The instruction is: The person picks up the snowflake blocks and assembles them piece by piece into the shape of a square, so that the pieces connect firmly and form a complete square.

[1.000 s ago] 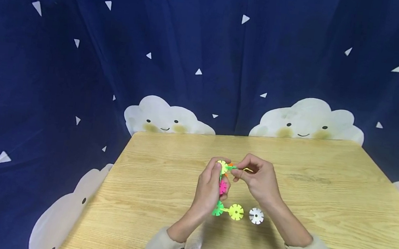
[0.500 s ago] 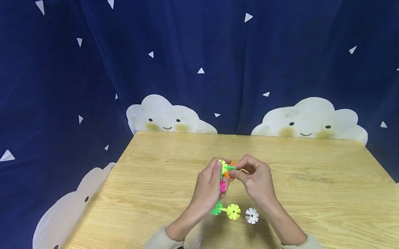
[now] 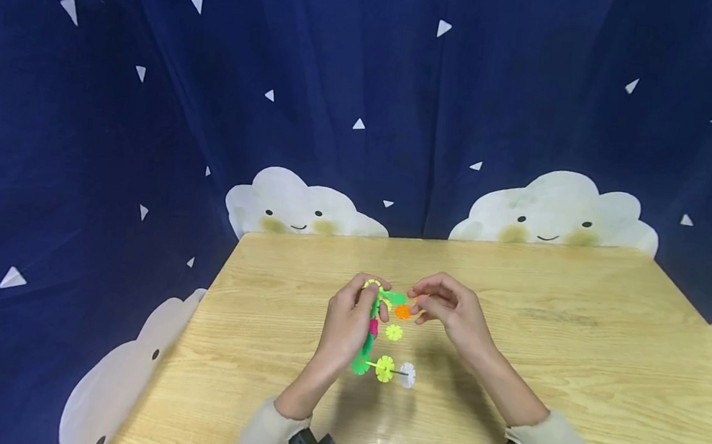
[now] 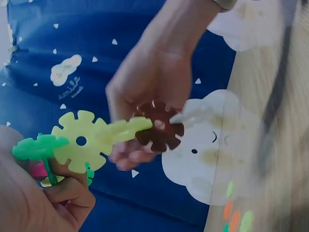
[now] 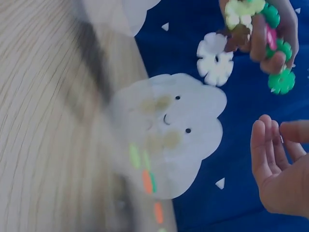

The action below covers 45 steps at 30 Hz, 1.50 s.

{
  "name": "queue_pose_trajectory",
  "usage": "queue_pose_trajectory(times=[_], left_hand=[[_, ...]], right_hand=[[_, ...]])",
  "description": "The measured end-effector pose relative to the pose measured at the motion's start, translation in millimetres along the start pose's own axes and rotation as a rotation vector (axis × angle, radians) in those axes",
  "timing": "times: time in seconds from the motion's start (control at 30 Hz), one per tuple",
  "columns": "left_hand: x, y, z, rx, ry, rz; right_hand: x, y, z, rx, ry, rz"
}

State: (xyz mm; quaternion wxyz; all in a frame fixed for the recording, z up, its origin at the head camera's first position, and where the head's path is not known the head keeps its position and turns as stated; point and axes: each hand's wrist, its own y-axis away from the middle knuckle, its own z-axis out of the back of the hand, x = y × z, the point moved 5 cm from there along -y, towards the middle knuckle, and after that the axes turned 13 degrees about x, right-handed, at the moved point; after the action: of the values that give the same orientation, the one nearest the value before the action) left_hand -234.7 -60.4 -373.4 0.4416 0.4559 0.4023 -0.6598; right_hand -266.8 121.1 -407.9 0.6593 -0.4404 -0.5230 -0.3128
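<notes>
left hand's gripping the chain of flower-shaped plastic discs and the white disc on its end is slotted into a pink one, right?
Not pink: the white flower-shaped plastic disc is slotted into a dark brown one, as the left wrist view shows. The left hand does grip the chain.

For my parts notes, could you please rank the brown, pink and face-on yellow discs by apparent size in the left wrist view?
1. Yellow disc
2. Brown disc
3. Pink disc, partly hidden, so ranked by its visible part

Distances from the camera may differ, so true sizes are unsure.
</notes>
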Motion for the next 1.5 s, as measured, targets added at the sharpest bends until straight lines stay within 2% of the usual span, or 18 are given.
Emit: queue_pose_trajectory(times=[0.1,0.23,0.37,0.53,0.73,1.0,1.27,1.5], left_hand=[[-0.2,0.6,4.9,-0.021,-0.004,0.008],[1.2,1.8,8.9,-0.046,-0.003,0.017],[1.1,2.1,12.8,-0.067,-0.001,0.006],[0.0,2.4,17.1,-0.086,-0.003,-0.007],[0.1,3.2,18.8,-0.088,-0.022,0.001],[-1.8,3.7,20.9,-0.093,-0.038,-0.018],[-1.3,3.5,21.8,-0.098,-0.045,-0.022],[-3.0,2.3,23.5,-0.097,-0.063,-0.025]], right_hand=[[-18,-4.0,4,-0.001,0.020,-0.090],[-46,-8.7,5,0.045,0.087,-0.203],[-68,-11.4,6,0.078,0.116,-0.256],[-83,-12.1,4,0.107,0.110,-0.299],[-91,-13.6,-2,0.149,0.078,-0.311],[-97,-18.9,-11,0.213,0.108,-0.323],[-104,-23.6,-17,0.222,0.266,-0.332],[-104,-27.4,-19,0.196,0.367,-0.317]])
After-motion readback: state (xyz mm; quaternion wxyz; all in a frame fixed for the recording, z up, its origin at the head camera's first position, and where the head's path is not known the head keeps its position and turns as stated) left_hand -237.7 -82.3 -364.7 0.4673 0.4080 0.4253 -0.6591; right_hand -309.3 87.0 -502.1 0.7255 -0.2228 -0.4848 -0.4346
